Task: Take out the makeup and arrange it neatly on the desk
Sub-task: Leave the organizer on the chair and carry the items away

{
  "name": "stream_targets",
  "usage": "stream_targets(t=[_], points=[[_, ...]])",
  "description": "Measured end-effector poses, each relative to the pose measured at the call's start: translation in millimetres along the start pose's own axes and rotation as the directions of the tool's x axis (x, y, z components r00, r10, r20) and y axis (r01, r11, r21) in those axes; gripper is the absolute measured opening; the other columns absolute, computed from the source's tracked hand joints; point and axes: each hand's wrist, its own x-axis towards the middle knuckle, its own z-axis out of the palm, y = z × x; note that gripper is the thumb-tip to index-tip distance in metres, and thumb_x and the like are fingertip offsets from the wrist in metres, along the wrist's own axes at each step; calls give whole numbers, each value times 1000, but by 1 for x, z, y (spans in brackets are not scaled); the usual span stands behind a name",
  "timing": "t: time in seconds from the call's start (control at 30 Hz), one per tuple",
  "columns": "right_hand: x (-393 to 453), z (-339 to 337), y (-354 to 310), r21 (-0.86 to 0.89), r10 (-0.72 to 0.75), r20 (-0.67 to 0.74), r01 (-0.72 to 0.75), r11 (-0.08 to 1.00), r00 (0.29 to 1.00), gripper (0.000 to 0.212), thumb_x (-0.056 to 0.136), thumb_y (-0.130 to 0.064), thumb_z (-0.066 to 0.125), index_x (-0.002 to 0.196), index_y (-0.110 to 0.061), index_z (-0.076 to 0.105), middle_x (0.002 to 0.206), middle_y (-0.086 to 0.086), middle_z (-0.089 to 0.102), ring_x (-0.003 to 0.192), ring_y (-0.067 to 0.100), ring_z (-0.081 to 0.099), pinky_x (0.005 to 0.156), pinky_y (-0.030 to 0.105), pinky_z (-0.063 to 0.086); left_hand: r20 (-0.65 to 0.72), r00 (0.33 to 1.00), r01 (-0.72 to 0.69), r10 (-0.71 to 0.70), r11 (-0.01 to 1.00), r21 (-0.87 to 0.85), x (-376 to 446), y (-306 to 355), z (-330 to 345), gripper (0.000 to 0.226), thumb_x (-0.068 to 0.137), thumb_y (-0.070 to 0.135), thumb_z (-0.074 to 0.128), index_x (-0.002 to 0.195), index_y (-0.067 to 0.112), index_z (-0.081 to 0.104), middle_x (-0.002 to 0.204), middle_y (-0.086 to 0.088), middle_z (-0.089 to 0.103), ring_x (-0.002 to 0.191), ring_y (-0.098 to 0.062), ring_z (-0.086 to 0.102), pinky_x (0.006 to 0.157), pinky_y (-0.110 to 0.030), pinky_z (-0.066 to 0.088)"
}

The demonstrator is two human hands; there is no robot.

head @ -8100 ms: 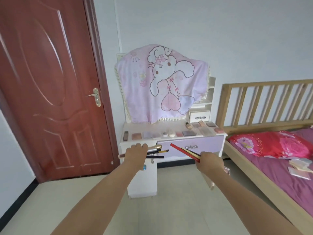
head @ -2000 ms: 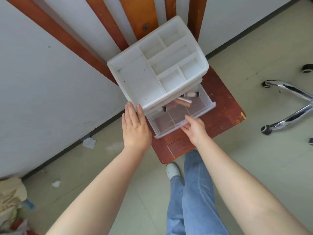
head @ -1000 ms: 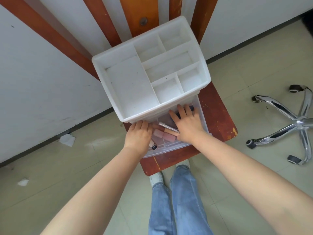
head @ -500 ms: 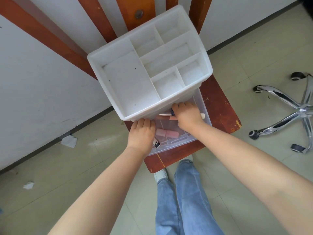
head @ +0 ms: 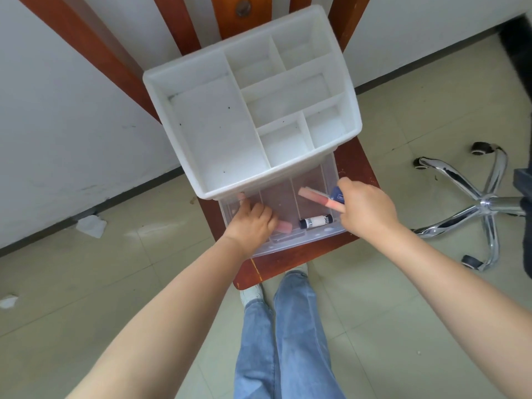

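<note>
A chrome five-star chair base [head: 472,203] stands on the tiled floor to the right, and a crumpled white paper scrap [head: 91,226] lies by the wall. The white plastic compartment organiser [head: 247,110] sits on a red-brown wooden chair seat [head: 354,168] and overhangs the back of its clear pull-out drawer [head: 311,240]. The left hand [head: 253,223], fingers curled, covers most of a pink tube [head: 285,226]. The right hand [head: 365,208] pinches a pink lip-gloss tube [head: 315,197] and a partly hidden blue item [head: 336,195]. A white-and-black labelled tube [head: 315,221] lies in the drawer.
</note>
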Motion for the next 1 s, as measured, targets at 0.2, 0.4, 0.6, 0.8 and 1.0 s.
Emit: stream_targets(t=[0.2, 0.4, 0.6, 0.8, 1.0], points=[[2, 12, -5, -119, -64, 61, 71, 990, 996, 30, 75, -1, 58, 103, -9, 48, 97, 10, 60, 83, 31, 57, 59, 31, 30, -144, 984, 118, -103, 988, 97, 3, 0, -2, 27, 82, 17, 51, 107, 20, 62, 100, 3, 65, 99, -20, 59, 108, -47, 33], [19, 22, -25, -191, -252, 218, 294, 937, 943, 33, 79, 0, 54, 110, -8, 47, 105, 12, 59, 93, 30, 58, 64, 32, 34, -206, 911, 369, -358, 929, 15, -1, -2, -11, 33, 32, 32, 79, 63, 25, 70, 71, 3, 68, 63, -14, 63, 50, -21, 48], [33, 30, -34, -295, -243, 388, 369, 881, 889, 37, 82, 2, 51, 118, -5, 46, 117, 13, 58, 106, 33, 56, 72, 35, 39, -216, 920, 328, -326, 944, -30, 4, -2, -7, 36, 49, 32, 78, 82, 21, 70, 86, 0, 69, 80, -18, 65, 59, -24, 50], [33, 46, -41, -357, -254, 367, 387, 850, 895, 41, 80, 5, 50, 120, -3, 43, 120, 16, 56, 110, 34, 52, 85, 37, 41, -197, 967, 157, -159, 987, -26, 1, -16, -14, 34, 39, 24, 84, 69, 17, 69, 69, 0, 67, 69, -15, 65, 53, -19, 47], [36, 47, -42, -377, -279, 264, 365, 851, 923, 31, 83, 3, 45, 114, -1, 46, 113, 18, 58, 105, 35, 52, 80, 37, 40, -373, 928, -31, -4, 996, -88, -10, -20, -13, 39, 20, 13, 86, 52, 15, 63, 52, 0, 62, 57, -17, 66, 40, -18, 44]])
